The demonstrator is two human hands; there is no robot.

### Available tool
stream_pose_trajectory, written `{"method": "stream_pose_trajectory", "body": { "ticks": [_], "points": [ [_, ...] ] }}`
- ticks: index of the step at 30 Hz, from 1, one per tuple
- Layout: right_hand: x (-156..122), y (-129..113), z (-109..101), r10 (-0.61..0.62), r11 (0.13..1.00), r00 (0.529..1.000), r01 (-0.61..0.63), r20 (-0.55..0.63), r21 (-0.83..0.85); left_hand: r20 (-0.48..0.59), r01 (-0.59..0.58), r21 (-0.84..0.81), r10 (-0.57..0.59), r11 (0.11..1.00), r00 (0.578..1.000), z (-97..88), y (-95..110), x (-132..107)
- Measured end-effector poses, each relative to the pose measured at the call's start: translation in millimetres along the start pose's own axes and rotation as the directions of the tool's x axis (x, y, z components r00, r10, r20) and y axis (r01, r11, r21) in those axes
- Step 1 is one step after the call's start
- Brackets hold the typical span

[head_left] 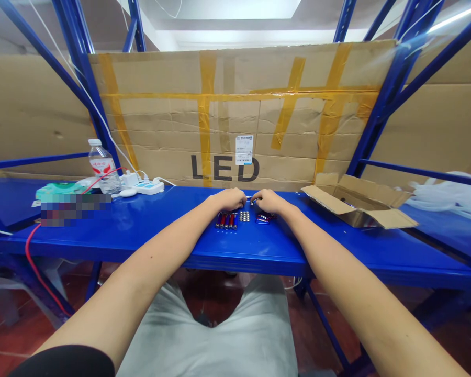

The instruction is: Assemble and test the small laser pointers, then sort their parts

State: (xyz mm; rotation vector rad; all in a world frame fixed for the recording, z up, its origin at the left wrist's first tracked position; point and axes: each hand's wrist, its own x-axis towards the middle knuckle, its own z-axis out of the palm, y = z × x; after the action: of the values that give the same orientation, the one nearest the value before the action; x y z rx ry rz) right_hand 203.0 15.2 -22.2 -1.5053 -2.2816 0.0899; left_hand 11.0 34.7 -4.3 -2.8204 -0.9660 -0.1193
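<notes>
Both my hands rest on the blue metal shelf point(149, 230), close together at its middle. My left hand point(230, 199) is curled, fingers closed, its tips meeting those of my right hand point(269, 200) around a small shiny object point(251, 199) too small to name. Just in front of my left hand lies a row of several small red and blue batteries point(226, 220). Beside them sits a tight cluster of small silver round pieces point(244, 215). Under my right hand lie a few more red and blue pieces point(264, 218).
An open cardboard box point(357, 201) lies to the right. At left stand a water bottle point(103, 166), a white power strip point(147, 186) with a red cable, and a green packet point(60, 191). A taped cardboard sheet marked LED point(235, 115) backs the shelf. White plastic point(451, 196) lies far right.
</notes>
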Motion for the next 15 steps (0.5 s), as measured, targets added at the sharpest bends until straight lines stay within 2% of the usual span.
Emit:
{"method": "stream_pose_trajectory", "body": {
  "ticks": [6,11,15],
  "points": [
    [-1,-4,2,-0.026,0.999,0.999,0.026,0.029,-0.028,0.076,-0.012,-0.019,0.013,1.0,0.997,-2.0,1,7],
    [1,-2,2,0.021,0.998,1.0,-0.022,-0.007,-0.054,0.081,0.071,-0.083,-0.064,0.994,0.995,-0.2,-10,2],
    [0,-3,1,0.06,0.998,0.998,-0.06,-0.018,0.019,0.041,0.147,-0.16,-0.142,0.976,0.989,0.8,-16,-3]
  ]
}}
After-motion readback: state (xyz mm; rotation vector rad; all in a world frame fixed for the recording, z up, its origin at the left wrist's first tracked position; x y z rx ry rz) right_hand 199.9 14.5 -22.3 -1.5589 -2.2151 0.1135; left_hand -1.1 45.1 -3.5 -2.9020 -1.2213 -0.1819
